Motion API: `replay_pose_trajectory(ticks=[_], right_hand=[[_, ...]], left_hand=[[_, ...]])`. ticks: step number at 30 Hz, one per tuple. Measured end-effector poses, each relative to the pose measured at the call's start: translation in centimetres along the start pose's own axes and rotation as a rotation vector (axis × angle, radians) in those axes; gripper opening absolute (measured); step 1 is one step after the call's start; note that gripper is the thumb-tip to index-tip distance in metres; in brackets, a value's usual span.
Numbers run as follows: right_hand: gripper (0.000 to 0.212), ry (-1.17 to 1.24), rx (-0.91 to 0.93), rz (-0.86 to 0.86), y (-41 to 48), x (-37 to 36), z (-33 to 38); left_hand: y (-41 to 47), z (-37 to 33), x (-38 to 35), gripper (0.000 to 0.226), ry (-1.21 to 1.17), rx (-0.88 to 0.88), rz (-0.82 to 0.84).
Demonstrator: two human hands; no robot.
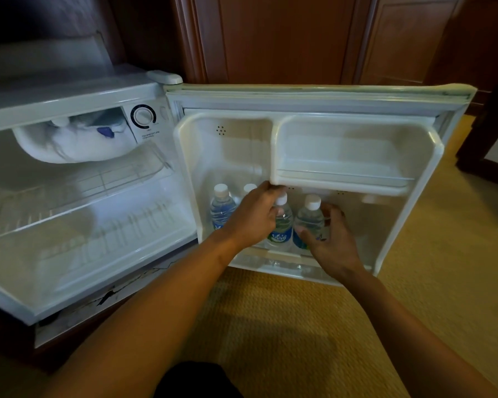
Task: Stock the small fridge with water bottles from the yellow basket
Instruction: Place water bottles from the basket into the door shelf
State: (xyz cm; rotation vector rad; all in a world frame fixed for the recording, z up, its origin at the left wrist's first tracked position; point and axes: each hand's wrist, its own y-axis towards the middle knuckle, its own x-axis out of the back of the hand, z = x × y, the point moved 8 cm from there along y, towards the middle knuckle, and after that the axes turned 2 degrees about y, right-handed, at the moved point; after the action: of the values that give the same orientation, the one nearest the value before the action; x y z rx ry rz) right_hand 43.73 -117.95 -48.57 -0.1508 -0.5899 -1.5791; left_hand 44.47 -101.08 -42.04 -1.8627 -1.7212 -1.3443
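The small fridge [69,254] stands open on the carpeted floor [299,326], its door [414,225] swung out to the right in front of dark wooden panelling [285,38]. Inside the cabinet are one frosted freezer box [75,145], one thermostat dial [143,116] beside it, and one wire shelf [84,193] below. On the door, the upper compartment [342,156] juts out over the lower door shelf [270,255]. Its front lip hangs just above the caps and crowds the space over the bottles. Four water bottles with white caps stand upright in that lower shelf: the leftmost bottle [222,209], a rear bottle [249,189] of which little but the cap shows, the third bottle [283,225] and the fourth bottle [311,218]. The left hand [253,215] has its fingers [275,211] curled round the third bottle; the right hand [332,242] wraps fingers and thumb round the fourth bottle. The two held bottles stand just beside each other
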Motion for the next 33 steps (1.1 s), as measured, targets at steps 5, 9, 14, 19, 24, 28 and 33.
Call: replay_pose_trajectory(ticks=[5, 9, 14, 19, 24, 28, 33], right_hand=[[0.073, -0.013, -0.016, -0.008, -0.2, -0.3, -0.5], [0.075, -0.042, -0.07, -0.164, -0.4, 0.2, -0.8], [0.073, -0.1, -0.027, -0.158, -0.4, -0.3, -0.2], [0.074, -0.091, -0.052, -0.19, -0.7, -0.4, -0.5], [0.084, -0.174, -0.055, -0.194, -1.4, -0.4, -0.3], [0.094, -0.288, 0.067, -0.315, -3.9, -0.8, 2.7], [0.063, -0.27, 0.327, -0.208, -7.3, -6.2, 8.7]], left_hand=[[0.1, 0.1, -0.1, 0.053, -0.054, 0.067, 0.01], [-0.2, 0.1, -0.3, 0.05, -0.057, 0.093, 0.01], [-0.4, 0.3, -0.1, 0.05, -0.029, 0.088, -0.029], [-0.5, 0.2, -0.1, 0.051, -0.047, 0.097, -0.06], [-0.6, 0.3, -0.2, 0.057, -0.012, 0.093, -0.058], [-2.4, -0.3, 1.7, 0.052, -0.031, 0.056, -0.134], [-9.5, 1.2, 10.2, 0.023, 0.041, 0.058, -0.454]])
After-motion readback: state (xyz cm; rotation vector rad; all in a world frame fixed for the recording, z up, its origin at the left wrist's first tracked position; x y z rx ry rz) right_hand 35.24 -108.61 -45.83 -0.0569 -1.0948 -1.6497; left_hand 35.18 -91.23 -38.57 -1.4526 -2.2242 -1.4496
